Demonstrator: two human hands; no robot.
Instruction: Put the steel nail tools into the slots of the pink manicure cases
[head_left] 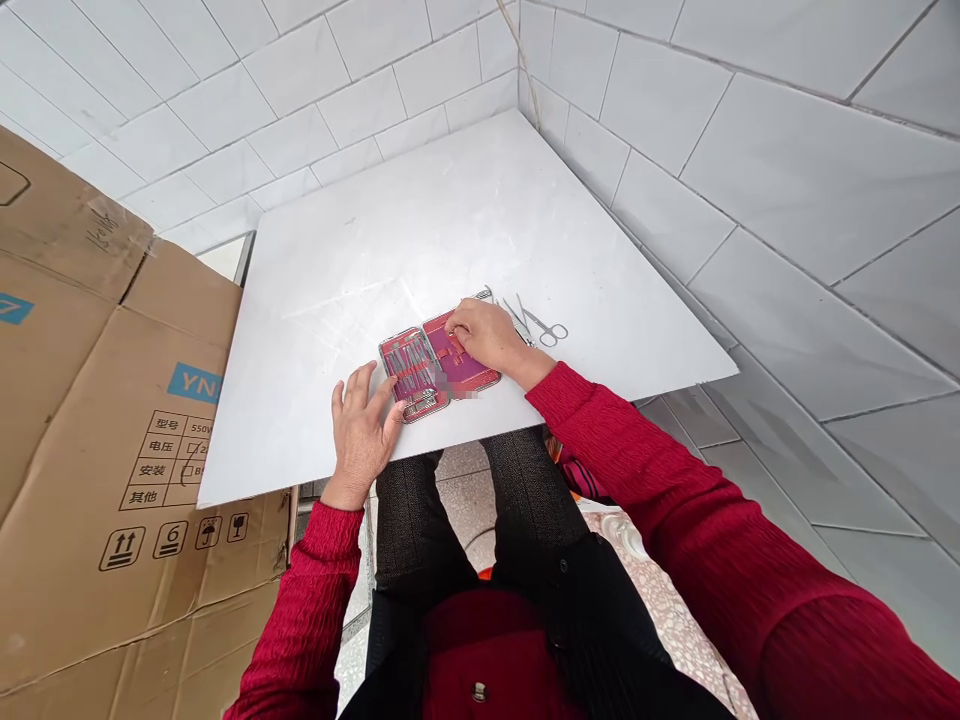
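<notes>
Purple lining (474, 370), covering the right half of an open, rectangular red-and-purple case (490, 380), lies directly beneath the bent fingertips of the right hand (489, 335). Thumb and forefinger are drawn nearly together over this half; whether anything is pinched between them cannot be told at this scale. Left hand (361, 425): fingers loosely spread, gripping nothing, one fingertip at the left edge of the case, apparently steadying it.

Judged from this posture, the step in hand is fine work around the small red loops (452, 356) on the lining. A further move there would call for a precise pinch by the right hand, lined up with a loop, while the left hand holds the case firm.

The case lies flat near the front edge of a smooth white tabletop (450, 220), between the two hands. Its left half bears a row of slender silver metal tools (409, 365) beneath a red band. Just beyond the right wrist lie silver ring-handled scissors (543, 326), with thin metal pieces (517, 317) beside them, too small to identify. Farther out: ribbed red sleeves (660, 480), dark trousers (409, 520) below the edge, a large brown cardboard box (90, 400) at left, and pale grey tiled walls (787, 200).
</notes>
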